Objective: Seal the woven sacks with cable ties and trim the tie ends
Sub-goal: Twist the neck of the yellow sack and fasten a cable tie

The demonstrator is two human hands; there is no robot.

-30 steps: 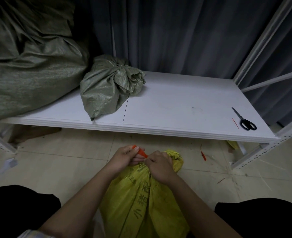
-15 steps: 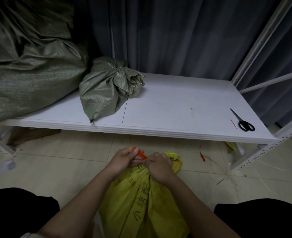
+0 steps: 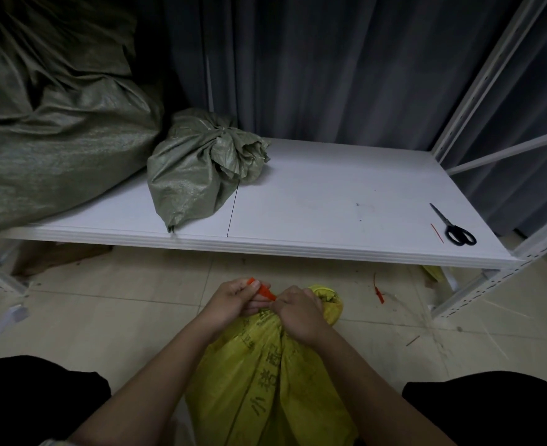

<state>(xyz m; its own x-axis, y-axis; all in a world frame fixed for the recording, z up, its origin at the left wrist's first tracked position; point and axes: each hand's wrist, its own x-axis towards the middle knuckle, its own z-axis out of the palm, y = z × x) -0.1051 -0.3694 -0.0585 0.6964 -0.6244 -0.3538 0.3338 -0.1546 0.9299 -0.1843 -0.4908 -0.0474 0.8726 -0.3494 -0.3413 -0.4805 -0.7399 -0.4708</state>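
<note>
**Dim room, soft light from above**

The light here is weak and cool, and the whole view looks a little grey. The white shelf (image 3: 330, 201) is the brightest part; it takes a pale, even light that seems to come from above and in front of me. The curtain (image 3: 346, 66) behind it stays dark, and the top left corner is almost black. My knees at the bottom corners are only black shapes without detail. Under the shelf lies a soft shadow on the floor (image 3: 105, 304). I see no hard glare. The wide lens bends the shelf frame (image 3: 478, 75) at the right edge. My hands look slightly soft, not fully sharp.
</note>
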